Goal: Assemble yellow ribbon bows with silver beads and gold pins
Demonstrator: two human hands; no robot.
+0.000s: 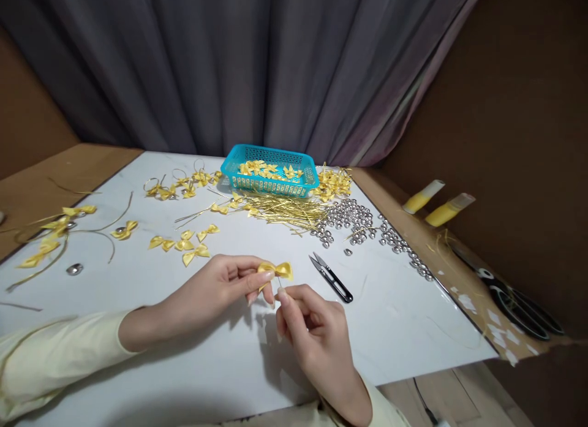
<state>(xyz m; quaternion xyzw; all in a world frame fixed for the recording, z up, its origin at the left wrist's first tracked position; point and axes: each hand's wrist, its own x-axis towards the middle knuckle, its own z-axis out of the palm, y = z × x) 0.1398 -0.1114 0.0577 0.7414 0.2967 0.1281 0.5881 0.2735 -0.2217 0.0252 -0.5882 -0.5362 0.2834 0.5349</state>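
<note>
My left hand (219, 286) pinches a small yellow ribbon bow (275, 270) between thumb and fingers, just above the white table top (390, 317). My right hand (311, 329) is closed right below the bow, its thumb and forefinger pinched on a thin wire that runs up to the bow's knot. Both hands hover near the table's front middle. Black thread snips (331, 277) lie a little to the right of the bow.
A turquoise basket (271, 176) with yellow bows stands at the back. Gold wires (285, 211), silver beads (353, 219) and loose bows (184, 243) are spread before it. Large scissors (519, 301) and two yellow tubes (436, 205) lie on the right ledge.
</note>
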